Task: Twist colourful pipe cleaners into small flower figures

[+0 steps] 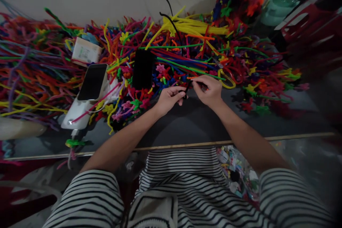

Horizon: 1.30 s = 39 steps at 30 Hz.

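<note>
Over the dark table, close to its front edge, my two hands work close together on a black pipe cleaner (188, 86). My left hand (171, 99) pinches its lower end between thumb and fingers. Its upper part is gripped by my right hand (207, 89), the fingers bent around it. Part of the black piece is hidden in the fingers. Just beyond my hands lie loose pipe cleaners, among them a green one (191, 68) and an orange one (201, 37). Scissors with yellow handles (228, 79) rest right of my right hand.
A heap of coloured pipe cleaners (34, 78) covers the table's back and left. A black phone (143, 68), a second phone (93, 82), a white power bank (77, 114) and a small box (86, 51) lie among them. A green bottle (279, 7) stands back right; a bag of scraps (240, 171) sits below.
</note>
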Each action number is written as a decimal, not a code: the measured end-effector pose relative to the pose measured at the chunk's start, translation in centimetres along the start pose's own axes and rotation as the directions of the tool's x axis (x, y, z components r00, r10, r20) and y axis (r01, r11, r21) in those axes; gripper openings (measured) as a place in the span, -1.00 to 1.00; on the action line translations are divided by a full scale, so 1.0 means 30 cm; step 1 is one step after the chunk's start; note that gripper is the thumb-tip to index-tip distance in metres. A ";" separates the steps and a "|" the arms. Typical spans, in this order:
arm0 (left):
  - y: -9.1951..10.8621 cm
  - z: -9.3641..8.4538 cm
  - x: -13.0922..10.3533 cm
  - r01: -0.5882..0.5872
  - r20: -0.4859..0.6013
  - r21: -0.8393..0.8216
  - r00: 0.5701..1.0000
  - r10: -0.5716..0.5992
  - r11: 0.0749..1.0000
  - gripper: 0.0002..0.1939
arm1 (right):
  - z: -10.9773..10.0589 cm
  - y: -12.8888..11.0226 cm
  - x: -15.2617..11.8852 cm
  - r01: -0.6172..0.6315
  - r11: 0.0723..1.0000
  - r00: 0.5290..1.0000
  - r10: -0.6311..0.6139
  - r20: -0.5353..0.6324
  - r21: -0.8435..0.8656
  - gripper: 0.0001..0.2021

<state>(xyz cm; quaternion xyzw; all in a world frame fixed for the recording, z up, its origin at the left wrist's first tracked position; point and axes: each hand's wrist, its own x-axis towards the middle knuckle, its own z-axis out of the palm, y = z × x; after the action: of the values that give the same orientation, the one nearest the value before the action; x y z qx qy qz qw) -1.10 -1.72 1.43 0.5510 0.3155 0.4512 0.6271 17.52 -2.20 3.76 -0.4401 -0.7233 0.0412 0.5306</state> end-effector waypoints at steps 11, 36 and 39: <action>0.060 -0.010 -0.024 -0.121 0.032 0.295 0.993 0.117 0.948 -0.63 | 0.048 -0.007 -0.027 -0.356 0.877 0.895 0.220 0.389 0.323 -0.77; -0.073 -0.044 0.034 -0.056 0.040 0.228 0.998 0.048 0.972 -0.39 | 0.069 0.026 -0.013 -0.700 0.583 0.714 0.544 0.441 0.413 -0.68; -0.083 -0.054 0.038 -0.087 0.108 0.272 0.992 0.060 0.958 -0.37 | 0.075 0.036 -0.016 -0.709 0.599 0.702 0.550 0.452 0.373 -0.72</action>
<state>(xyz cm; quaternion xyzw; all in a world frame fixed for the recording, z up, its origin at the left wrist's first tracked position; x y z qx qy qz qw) -1.55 0.01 -1.19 0.6662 0.3232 0.3979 0.5417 16.38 -0.95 1.88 -0.4965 -0.5475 0.4861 0.4663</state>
